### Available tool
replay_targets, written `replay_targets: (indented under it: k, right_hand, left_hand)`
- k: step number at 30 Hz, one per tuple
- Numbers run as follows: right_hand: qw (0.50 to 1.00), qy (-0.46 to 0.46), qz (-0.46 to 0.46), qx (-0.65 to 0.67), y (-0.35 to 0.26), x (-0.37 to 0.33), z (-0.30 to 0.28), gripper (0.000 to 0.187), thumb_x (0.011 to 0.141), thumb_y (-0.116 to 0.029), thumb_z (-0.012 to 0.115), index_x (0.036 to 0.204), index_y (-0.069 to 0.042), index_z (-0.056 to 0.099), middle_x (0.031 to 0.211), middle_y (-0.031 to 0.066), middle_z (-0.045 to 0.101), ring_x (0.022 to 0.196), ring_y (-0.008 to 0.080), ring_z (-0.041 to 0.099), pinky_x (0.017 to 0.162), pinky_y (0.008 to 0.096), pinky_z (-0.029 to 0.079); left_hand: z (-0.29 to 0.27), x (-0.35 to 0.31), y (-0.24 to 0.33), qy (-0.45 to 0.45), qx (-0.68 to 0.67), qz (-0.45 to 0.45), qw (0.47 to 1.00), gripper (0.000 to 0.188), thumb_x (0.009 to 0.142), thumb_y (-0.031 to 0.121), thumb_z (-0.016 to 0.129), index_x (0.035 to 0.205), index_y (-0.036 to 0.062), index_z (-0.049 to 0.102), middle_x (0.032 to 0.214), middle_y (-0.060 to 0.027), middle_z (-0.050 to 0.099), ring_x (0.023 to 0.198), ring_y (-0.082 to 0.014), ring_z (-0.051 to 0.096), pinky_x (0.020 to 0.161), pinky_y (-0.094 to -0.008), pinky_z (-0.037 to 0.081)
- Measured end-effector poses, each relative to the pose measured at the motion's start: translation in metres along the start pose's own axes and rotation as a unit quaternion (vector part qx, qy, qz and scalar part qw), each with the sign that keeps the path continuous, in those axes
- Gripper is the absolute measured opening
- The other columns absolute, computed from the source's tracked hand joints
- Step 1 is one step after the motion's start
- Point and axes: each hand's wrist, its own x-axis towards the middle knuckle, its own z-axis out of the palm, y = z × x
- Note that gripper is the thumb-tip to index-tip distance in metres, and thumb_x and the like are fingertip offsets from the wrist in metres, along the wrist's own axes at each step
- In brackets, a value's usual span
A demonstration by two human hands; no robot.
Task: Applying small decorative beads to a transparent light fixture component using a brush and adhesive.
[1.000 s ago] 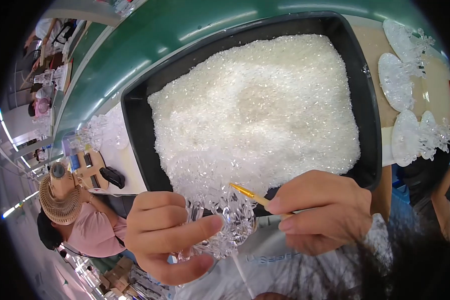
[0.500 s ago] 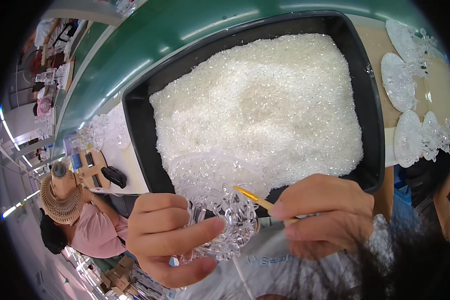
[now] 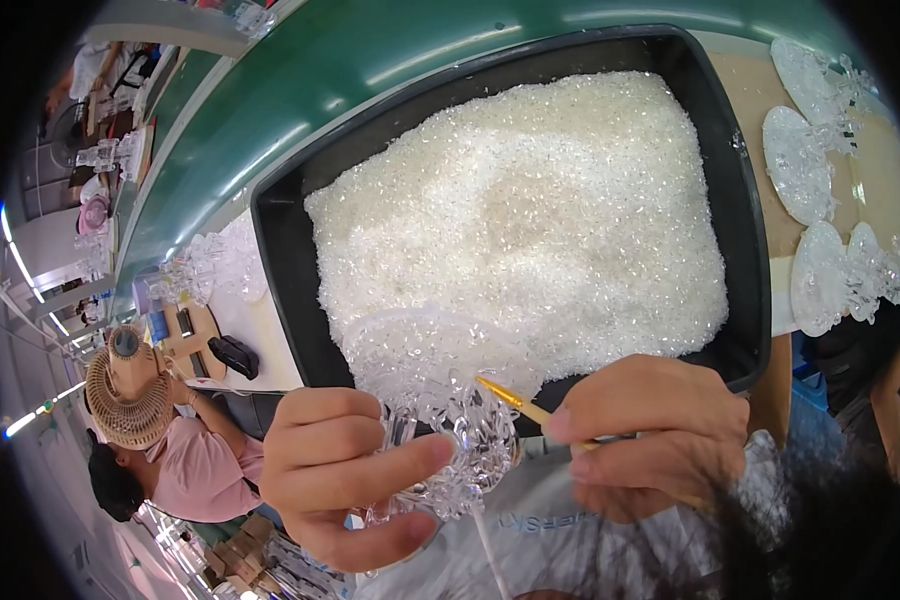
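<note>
My left hand (image 3: 355,480) is closed around a clear ornament (image 3: 460,440) with a cluster of glassy, openwork shapes. The ornament's round, see-through disc (image 3: 440,345) extends over the near edge of the black tray. In my right hand (image 3: 660,430), pinched between thumb and fingers, is a thin paintbrush (image 3: 515,398) with a gold-coloured ferrule. Its tip points left and touches or nearly touches the clear cluster; the exact contact is hard to make out. Beyond both hands lies a wide heap of glittering clear-white granules (image 3: 530,220) inside the black tray (image 3: 735,200).
Several clear disc-shaped ornaments (image 3: 798,165) stand along the right side. More clear pieces (image 3: 220,265) sit left of the tray, near a black pouch (image 3: 233,356). Further left, a person in a pink top (image 3: 205,465) is beside a beige fan (image 3: 125,395). Another person's arm (image 3: 890,420) shows at right.
The view has shifted slightly. The brush tip and the ornament keep nearly the same places relative to each other, and both hands hold the same things as before.
</note>
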Motion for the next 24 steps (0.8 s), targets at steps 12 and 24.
replay_targets:
  k: [12,24]
  right_hand:
    - [0.995,-0.063,0.058,-0.049,0.005,-0.008,-0.004,0.033,0.067,0.002,0.082,0.095,-0.001,0.066,0.104,0.022,0.067,0.085,0.0347,0.07,0.071,0.0399,0.058]
    - [0.993,0.08,-0.052,-0.074,0.016,-0.016,0.003,0.024,0.064,0.009,0.068,0.087,0.004,0.066,0.091,0.0215,0.067,0.063,0.0226,0.065,0.054,0.0275,0.053]
  left_hand:
    - [0.012,-0.015,-0.024,0.044,0.027,0.023,0.998,0.015,0.091,0.019,0.061,0.097,0.006,0.058,0.089,-0.0234,0.07,0.046,-0.0176,0.047,0.041,-0.0295,0.04]
    - [0.027,-0.018,-0.037,0.146,-0.007,0.11,0.983,0.027,0.099,0.029,0.055,0.097,0.0029,0.057,0.09,-0.0256,0.069,0.048,-0.0179,0.047,0.04,-0.0289,0.039]
